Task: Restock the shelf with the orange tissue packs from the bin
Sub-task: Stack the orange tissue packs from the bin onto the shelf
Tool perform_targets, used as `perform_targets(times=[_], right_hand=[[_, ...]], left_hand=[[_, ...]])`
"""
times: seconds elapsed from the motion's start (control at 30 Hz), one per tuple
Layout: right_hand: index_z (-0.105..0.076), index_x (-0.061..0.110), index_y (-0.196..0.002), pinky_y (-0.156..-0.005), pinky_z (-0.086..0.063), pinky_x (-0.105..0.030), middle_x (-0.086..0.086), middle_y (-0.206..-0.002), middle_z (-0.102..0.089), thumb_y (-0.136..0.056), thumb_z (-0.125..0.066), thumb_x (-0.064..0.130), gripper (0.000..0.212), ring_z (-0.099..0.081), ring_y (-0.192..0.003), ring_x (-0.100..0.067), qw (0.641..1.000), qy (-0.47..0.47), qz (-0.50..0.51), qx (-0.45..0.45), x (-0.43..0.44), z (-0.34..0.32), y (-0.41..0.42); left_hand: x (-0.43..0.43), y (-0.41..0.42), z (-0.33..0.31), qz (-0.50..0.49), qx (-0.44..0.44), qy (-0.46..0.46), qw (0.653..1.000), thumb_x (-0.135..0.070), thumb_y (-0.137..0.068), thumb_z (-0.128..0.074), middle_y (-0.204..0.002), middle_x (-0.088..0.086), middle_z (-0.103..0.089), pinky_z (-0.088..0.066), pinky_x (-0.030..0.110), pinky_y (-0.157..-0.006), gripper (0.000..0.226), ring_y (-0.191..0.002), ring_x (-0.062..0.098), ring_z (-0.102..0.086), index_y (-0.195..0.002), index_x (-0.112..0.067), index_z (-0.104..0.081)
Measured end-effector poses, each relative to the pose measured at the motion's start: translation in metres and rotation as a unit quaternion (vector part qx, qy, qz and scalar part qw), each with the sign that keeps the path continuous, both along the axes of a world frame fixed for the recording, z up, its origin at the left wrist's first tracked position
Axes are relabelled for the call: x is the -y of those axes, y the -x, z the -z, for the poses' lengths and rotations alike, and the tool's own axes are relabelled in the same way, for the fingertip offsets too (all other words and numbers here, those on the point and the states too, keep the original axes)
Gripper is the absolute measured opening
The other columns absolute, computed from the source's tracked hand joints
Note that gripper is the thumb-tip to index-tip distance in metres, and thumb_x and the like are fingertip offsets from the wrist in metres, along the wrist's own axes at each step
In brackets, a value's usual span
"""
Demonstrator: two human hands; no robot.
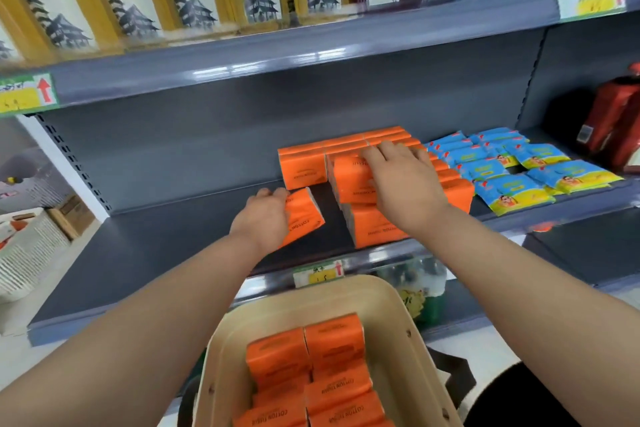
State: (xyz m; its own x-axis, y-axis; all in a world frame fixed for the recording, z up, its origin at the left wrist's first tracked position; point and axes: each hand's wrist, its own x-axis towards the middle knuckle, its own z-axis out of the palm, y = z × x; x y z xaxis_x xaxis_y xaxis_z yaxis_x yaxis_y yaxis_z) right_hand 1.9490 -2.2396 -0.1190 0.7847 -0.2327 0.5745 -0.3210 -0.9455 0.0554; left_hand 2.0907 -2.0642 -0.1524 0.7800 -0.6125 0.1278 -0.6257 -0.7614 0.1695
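An orange plastic-wrapped tissue pack (306, 215) is clasped tilted in the left grip (265, 215) at the grey metal shelf (156, 246), seemingly for the gap beside the stacked orange packs (353, 184) steadied by the flat-fingered right grip (405, 177).

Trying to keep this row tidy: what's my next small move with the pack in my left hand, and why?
Probably set the tilted pack into the shelf gap beside the orange stack: your left hand holds it right there, your right hand rests on the stack.
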Motion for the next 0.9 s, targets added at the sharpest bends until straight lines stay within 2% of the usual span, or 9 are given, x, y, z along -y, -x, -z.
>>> perform_targets(times=[0.17,0.37,0.5,0.73,0.9], right_hand=[[-0.048,0.016,-0.131,-0.097,-0.033,-0.043,-0.008,-0.122,-0.053,-0.084,-0.048,0.000,0.050,-0.044,-0.118,-0.030,1.000,-0.018,0.019,-0.016,0.036,-0.006,-0.035],[-0.042,0.018,-0.138,-0.102,-0.028,-0.047,-0.006,-0.127,-0.050,-0.084,-0.045,0.002,0.056,-0.040,-0.122,-0.028,0.999,-0.027,0.008,-0.042,0.065,-0.001,-0.075],[-0.045,0.019,-0.134,-0.094,-0.033,-0.045,-0.003,-0.124,-0.051,-0.085,-0.048,0.007,0.051,-0.041,-0.119,-0.027,0.999,-0.025,0.010,-0.034,0.082,0.004,-0.091],[-0.048,0.020,-0.131,-0.091,-0.034,-0.045,-0.001,-0.123,-0.051,-0.085,-0.053,0.008,0.048,-0.041,-0.118,-0.026,0.999,-0.027,-0.004,-0.022,0.089,0.014,-0.113],[-0.047,0.021,-0.134,-0.090,-0.035,-0.044,-0.001,-0.123,-0.052,-0.084,-0.057,0.011,0.052,-0.043,-0.118,-0.026,0.999,-0.026,-0.004,-0.026,0.097,0.020,-0.115]], left_hand=[[0.036,-0.030,0.010,-0.020,-0.016,-0.037,0.999,-0.010,-0.094,-0.045,-0.123,0.011,-0.045,-0.044,0.041,-0.087,0.036,-0.118,0.030,-0.042,-0.130,-0.013,-0.043],[0.075,-0.079,0.006,-0.025,0.014,-0.066,0.997,-0.006,-0.089,-0.051,-0.128,0.012,-0.046,-0.044,0.042,-0.093,0.051,-0.123,0.030,-0.042,-0.137,-0.014,-0.038],[0.102,-0.102,0.007,-0.023,0.025,-0.070,0.997,-0.004,-0.086,-0.054,-0.126,0.012,-0.048,-0.046,0.042,-0.088,0.048,-0.117,0.032,-0.049,-0.132,-0.012,-0.043],[0.131,-0.145,0.022,-0.047,0.095,-0.042,0.994,-0.009,-0.090,-0.054,-0.126,0.012,-0.040,-0.049,0.045,-0.083,0.042,-0.119,0.031,-0.038,-0.131,-0.018,-0.048],[0.147,-0.154,0.036,-0.035,0.083,0.001,0.996,-0.002,-0.089,-0.056,-0.125,0.015,-0.037,-0.051,0.048,-0.084,0.041,-0.117,0.033,-0.037,-0.128,-0.009,-0.048]])
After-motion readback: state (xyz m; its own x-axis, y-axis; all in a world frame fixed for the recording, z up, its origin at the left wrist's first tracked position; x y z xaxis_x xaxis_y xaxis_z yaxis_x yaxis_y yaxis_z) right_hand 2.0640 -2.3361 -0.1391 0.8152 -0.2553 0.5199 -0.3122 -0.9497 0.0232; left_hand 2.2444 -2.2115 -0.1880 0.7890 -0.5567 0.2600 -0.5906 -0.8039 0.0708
